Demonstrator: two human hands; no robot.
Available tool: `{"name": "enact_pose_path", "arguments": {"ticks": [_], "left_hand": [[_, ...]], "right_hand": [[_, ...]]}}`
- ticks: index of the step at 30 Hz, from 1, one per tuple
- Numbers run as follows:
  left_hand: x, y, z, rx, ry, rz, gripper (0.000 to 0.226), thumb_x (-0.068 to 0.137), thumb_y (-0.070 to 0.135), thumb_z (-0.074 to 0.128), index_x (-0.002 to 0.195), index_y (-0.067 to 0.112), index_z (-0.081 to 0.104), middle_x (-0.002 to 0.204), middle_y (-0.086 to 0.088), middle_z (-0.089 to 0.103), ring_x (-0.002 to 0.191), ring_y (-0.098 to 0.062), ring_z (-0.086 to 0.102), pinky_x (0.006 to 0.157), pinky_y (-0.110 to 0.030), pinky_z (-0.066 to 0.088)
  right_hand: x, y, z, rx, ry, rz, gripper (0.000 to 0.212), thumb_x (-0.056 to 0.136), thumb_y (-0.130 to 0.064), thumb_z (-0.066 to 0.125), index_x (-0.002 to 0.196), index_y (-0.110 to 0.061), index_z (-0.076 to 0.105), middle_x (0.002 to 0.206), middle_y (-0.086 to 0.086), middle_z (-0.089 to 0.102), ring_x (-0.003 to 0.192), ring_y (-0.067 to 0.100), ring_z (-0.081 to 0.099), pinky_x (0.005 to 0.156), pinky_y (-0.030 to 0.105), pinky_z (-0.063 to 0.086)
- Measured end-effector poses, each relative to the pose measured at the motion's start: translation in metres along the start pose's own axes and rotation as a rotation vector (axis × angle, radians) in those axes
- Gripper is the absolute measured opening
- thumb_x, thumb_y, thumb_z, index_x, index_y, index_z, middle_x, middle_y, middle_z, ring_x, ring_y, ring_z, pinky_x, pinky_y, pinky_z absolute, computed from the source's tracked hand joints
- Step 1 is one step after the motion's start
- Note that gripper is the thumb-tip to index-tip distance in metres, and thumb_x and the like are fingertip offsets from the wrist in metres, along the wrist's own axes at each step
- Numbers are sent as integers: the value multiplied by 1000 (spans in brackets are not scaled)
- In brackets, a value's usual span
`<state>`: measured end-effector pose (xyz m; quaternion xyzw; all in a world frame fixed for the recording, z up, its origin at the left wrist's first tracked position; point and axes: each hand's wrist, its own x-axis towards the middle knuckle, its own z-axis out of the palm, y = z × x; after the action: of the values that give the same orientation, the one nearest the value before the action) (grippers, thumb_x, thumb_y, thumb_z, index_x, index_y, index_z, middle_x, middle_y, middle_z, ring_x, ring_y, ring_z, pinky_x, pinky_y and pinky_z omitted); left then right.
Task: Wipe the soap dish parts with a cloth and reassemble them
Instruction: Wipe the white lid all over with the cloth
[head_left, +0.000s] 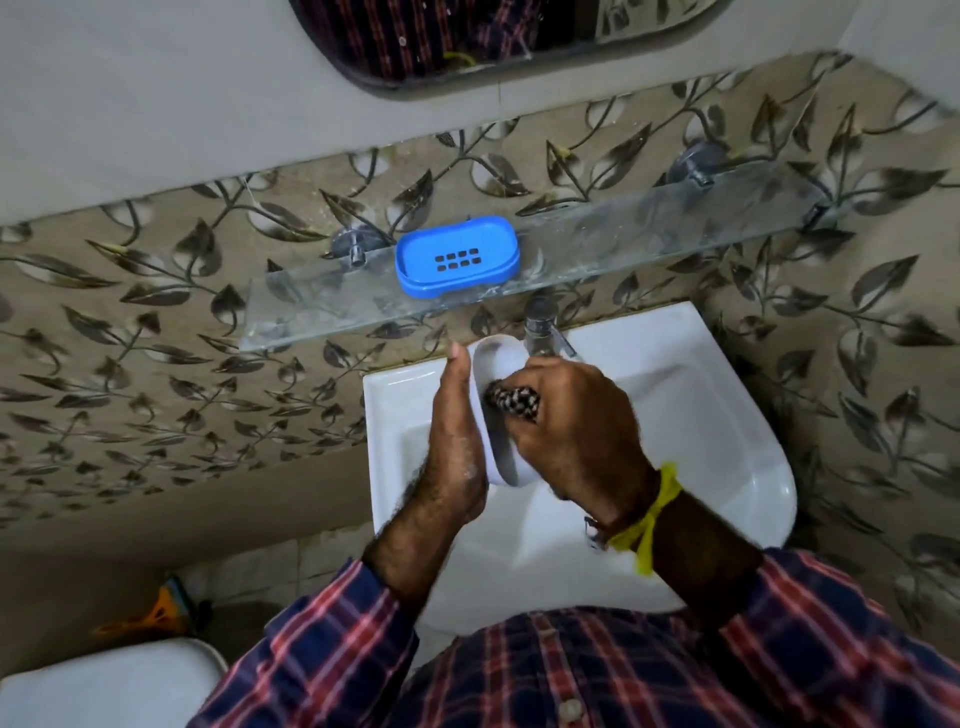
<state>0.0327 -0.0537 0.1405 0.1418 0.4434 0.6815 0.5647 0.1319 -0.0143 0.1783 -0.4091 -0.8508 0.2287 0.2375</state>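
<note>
Over the white sink (727, 467) I hold the white soap dish base (498, 364) on edge. My left hand (457, 431) grips its left side, thumb up along the rim. My right hand (566, 421) is curled round a bunched black-and-white checked cloth (511, 402) and presses it into the hollow of the base. The blue slotted soap dish tray (457, 257) lies flat on the glass shelf (649, 239) above the sink, apart from both hands.
A chrome tap (543, 325) stands right behind the white base. A mirror (467, 41) hangs above the shelf on the leaf-patterned tiled wall. A white toilet lid (104, 686) is at the lower left, with an orange object (150, 613) on the floor.
</note>
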Motion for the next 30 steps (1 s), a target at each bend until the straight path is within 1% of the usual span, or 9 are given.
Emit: {"name": "enact_pose_path", "arguments": {"ticks": [3, 6, 11, 14, 16, 19, 22, 26, 30], "left_hand": [[-1, -10, 4, 5, 55, 49, 50, 105, 44, 31, 112, 9, 66, 102, -6, 78, 98, -16, 74, 78, -23, 58], [-3, -1, 0, -53, 35, 5, 52, 97, 55, 42, 106, 14, 72, 97, -7, 78, 94, -19, 75, 75, -26, 59], [-7, -9, 4, -109, 18, -14, 66, 103, 53, 28, 95, 18, 83, 100, -5, 80, 95, -15, 76, 75, -24, 60], [-11, 5, 0, -63, 109, -55, 62, 87, 68, 47, 90, 19, 84, 93, -9, 79, 83, -20, 77, 66, -29, 61], [-10, 14, -8, 8, 167, -39, 64, 70, 73, 54, 99, 22, 82, 97, -10, 78, 83, -24, 76, 67, -32, 61], [-13, 18, -4, 84, 244, -61, 85, 62, 77, 54, 123, 22, 71, 110, -13, 75, 96, -28, 72, 79, -36, 58], [-15, 21, -6, 80, 268, -46, 94, 60, 80, 52, 130, 18, 67, 101, -11, 77, 87, -26, 74, 70, -34, 59], [-20, 19, -9, 137, 318, -42, 113, 45, 89, 59, 139, 25, 58, 127, -13, 70, 116, -34, 67, 101, -54, 53], [-20, 11, -21, 218, 228, 166, 66, 74, 44, 85, 130, 16, 63, 118, -16, 73, 107, -35, 72, 90, -49, 60]], "right_hand": [[6, -4, -3, 74, 143, -34, 12, 79, -24, 64, 83, -16, 72, 84, 1, 69, 81, 23, 64, 67, 31, 48], [0, -5, -4, 70, -3, -279, 9, 76, -21, 65, 80, -17, 72, 81, 1, 66, 78, 22, 63, 65, 35, 48], [3, -2, -13, 37, 62, -167, 17, 76, -21, 62, 88, -21, 74, 88, -3, 69, 84, 18, 62, 66, 26, 43], [-6, -5, -15, -9, -171, -329, 20, 75, -27, 54, 82, -24, 73, 81, -2, 64, 80, 18, 61, 61, 25, 38], [-17, 1, -13, -144, -286, -308, 22, 79, -24, 56, 91, -29, 74, 89, -4, 64, 87, 19, 64, 64, 27, 41], [-23, -1, -9, -129, -181, -175, 22, 81, -21, 58, 94, -28, 74, 95, -7, 67, 91, 18, 64, 71, 32, 52], [-25, -9, -3, -156, -194, -286, 16, 76, -19, 61, 83, -27, 73, 82, -5, 64, 80, 22, 64, 59, 30, 46], [-20, -3, -2, -107, -114, -122, 18, 83, -26, 60, 94, -27, 74, 94, -6, 69, 87, 18, 66, 68, 33, 55], [-14, 4, 4, 98, -71, -86, 14, 84, -27, 71, 97, -29, 75, 89, -8, 70, 83, 15, 67, 70, 35, 56]]}}
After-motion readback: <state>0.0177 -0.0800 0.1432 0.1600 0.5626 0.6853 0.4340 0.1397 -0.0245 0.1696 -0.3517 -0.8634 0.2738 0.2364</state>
